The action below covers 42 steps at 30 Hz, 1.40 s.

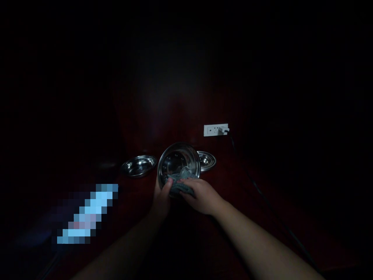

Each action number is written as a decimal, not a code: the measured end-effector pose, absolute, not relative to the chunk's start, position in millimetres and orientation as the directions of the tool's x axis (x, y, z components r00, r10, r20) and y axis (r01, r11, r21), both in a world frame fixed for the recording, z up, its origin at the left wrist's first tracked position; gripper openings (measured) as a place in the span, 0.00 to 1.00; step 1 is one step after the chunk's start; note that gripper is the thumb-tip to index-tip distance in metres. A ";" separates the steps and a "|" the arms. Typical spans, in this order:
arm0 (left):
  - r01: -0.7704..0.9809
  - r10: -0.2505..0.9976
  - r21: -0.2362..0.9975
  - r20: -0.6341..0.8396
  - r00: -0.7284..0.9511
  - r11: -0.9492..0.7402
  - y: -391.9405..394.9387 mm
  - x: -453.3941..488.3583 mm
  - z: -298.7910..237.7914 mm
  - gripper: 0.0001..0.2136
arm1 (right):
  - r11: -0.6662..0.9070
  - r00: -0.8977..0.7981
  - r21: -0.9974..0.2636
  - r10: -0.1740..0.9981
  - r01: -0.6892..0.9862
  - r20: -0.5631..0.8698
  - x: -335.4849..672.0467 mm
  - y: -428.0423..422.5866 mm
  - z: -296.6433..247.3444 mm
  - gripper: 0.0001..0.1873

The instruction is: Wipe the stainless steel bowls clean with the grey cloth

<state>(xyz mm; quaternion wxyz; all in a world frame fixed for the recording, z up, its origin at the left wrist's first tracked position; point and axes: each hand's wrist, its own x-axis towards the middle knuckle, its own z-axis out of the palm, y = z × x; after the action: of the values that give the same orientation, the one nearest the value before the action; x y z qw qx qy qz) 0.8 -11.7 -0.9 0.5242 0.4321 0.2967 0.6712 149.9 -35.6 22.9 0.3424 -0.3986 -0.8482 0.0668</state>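
The scene is very dark. My left hand [162, 198] grips the near rim of a shiny steel bowl [178, 160], tilted up so its inside faces me. My right hand [201, 195] is closed on a grey cloth [180, 184] pressed against the bowl's lower rim. Both forearms reach in from the bottom of the view.
A second steel bowl [139, 165] lies to the left on the dark reddish table [239, 182], and a third steel dish [207, 159] sits behind on the right. A white power strip [215, 129] with a plug and a dark cable [262, 194] lies further back. A blurred bright patch [87, 214] shows at lower left.
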 end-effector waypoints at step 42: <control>-0.376 0.924 0.849 0.378 -0.061 -0.372 -3.9 2.3 -1.9 0.26 | 0.375 -0.229 -0.316 0.882 0.872 0.413 145.1 -33.6 30.2 0.14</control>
<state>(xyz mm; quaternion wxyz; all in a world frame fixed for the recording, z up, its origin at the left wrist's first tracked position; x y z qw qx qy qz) 2.3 -3.9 -1.9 0.4841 0.4851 0.2822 0.6713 145.1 -33.6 30.2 0.2700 -0.5592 -0.7838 0.0092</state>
